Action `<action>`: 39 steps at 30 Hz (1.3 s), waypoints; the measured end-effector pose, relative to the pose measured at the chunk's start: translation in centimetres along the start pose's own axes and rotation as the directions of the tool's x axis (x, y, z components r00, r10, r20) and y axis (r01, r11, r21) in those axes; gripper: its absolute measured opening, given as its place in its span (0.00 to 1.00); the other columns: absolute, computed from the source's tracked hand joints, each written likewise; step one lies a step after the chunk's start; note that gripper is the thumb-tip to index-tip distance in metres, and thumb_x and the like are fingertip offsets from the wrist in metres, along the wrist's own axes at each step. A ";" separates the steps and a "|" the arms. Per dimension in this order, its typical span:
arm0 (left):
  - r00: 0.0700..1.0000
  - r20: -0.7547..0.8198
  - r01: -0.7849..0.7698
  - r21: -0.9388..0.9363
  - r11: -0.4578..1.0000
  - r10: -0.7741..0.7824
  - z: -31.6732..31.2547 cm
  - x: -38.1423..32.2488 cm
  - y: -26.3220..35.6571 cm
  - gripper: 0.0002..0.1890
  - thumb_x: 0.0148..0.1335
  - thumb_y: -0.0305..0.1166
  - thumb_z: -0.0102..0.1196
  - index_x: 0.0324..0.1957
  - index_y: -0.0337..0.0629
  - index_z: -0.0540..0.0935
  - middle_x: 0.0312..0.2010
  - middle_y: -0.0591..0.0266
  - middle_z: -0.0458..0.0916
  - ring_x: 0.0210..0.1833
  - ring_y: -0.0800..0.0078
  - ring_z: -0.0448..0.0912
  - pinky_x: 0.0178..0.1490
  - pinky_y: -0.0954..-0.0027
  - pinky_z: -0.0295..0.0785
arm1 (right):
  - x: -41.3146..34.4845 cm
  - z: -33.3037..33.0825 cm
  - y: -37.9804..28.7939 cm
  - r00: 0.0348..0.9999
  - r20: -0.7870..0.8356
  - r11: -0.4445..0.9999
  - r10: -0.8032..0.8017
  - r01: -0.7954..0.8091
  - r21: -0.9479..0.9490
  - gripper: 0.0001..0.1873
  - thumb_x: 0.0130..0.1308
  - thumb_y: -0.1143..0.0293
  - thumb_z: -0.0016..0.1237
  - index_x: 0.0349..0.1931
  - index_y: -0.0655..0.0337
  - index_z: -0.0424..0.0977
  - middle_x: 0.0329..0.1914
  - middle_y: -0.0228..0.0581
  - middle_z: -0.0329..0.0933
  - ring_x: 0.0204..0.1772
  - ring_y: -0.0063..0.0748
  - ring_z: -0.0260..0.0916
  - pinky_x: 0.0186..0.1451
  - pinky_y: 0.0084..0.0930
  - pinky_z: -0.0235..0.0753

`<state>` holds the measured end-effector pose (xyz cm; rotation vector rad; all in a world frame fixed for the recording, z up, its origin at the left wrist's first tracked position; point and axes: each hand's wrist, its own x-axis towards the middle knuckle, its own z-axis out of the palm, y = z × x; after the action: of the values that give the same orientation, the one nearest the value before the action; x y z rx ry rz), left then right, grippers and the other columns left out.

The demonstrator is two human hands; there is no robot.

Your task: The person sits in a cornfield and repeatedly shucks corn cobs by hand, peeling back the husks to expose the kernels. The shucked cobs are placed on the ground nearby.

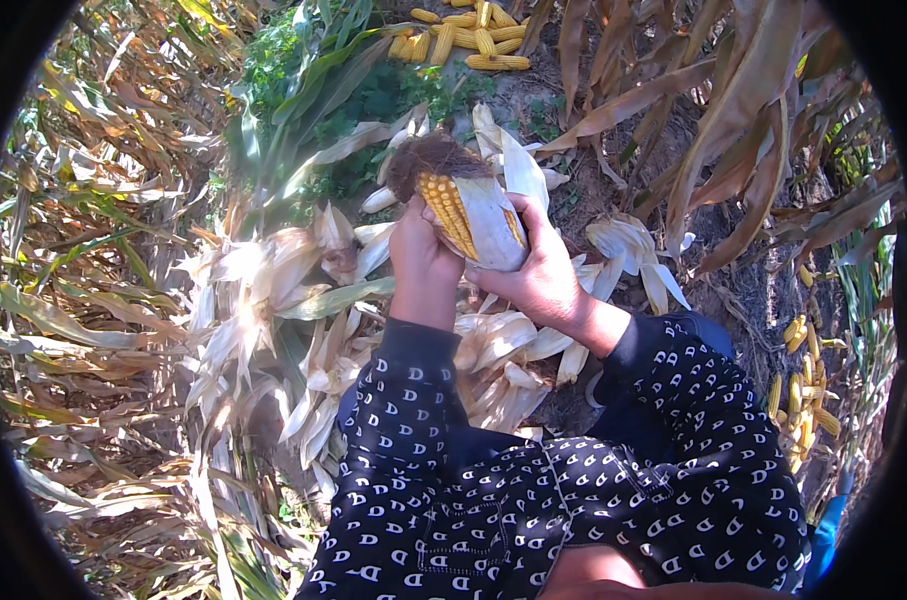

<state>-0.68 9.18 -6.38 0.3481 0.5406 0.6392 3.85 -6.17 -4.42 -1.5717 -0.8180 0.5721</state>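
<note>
A partly husked ear of corn (453, 214) is held up between my two hands, tilted with its tip toward the upper left. Brown silk (432, 161) tufts out at that tip. Yellow kernels show along the left face, while a pale strip of husk (487, 221) still covers the right face. My left hand (427, 247) grips the ear from the left side, its fingers partly hidden behind it. Around the lower right side curls my right hand (536, 270), thumb near the ear's base.
Stripped husks (251, 277) litter the ground below my hands. A pile of bare yellow cobs (468, 37) lies ahead, and another cob pile (806, 397) is at right. Dry corn stalks stand left, and drooping brown leaves (753, 135) hang at right.
</note>
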 end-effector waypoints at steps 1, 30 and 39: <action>0.997 0.053 0.055 -0.049 0.997 -0.053 0.2 0.0 0.1 0.14 0.77 0.36 0.36 0.45 0.36 0.73 0.30 0.66 0.75 0.34 0.70 0.77 0.43 0.67 0.78 | 0.3 0.0 -0.2 0.999 0.032 0.997 0.032 -0.034 0.076 0.44 0.48 0.68 0.68 0.64 0.67 0.58 0.58 0.47 0.70 0.61 0.35 0.69 0.65 0.32 0.68; 0.829 0.486 -0.523 0.849 0.076 0.276 0.8 -3.6 1.4 0.47 0.49 0.42 0.75 0.66 0.32 0.62 0.58 0.44 0.73 0.62 0.58 0.73 0.61 0.60 0.69 | 3.6 -2.7 4.5 0.998 0.053 0.998 -0.020 0.023 -0.053 0.37 0.49 0.66 0.63 0.60 0.70 0.64 0.53 0.49 0.73 0.56 0.39 0.72 0.63 0.32 0.69; 0.933 0.256 -0.333 0.344 0.878 0.253 1.3 -2.6 1.9 0.22 0.77 0.44 0.36 0.42 0.35 0.78 0.35 0.50 0.84 0.38 0.67 0.81 0.46 0.71 0.75 | 0.6 -0.3 1.3 0.974 0.221 0.976 -0.039 0.084 -0.201 0.39 0.50 0.67 0.62 0.62 0.68 0.62 0.56 0.54 0.68 0.61 0.51 0.68 0.65 0.37 0.67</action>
<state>-2.55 8.78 -3.52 0.8718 0.4146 0.7817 4.69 -5.92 -5.58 -1.6870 -1.1182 0.6357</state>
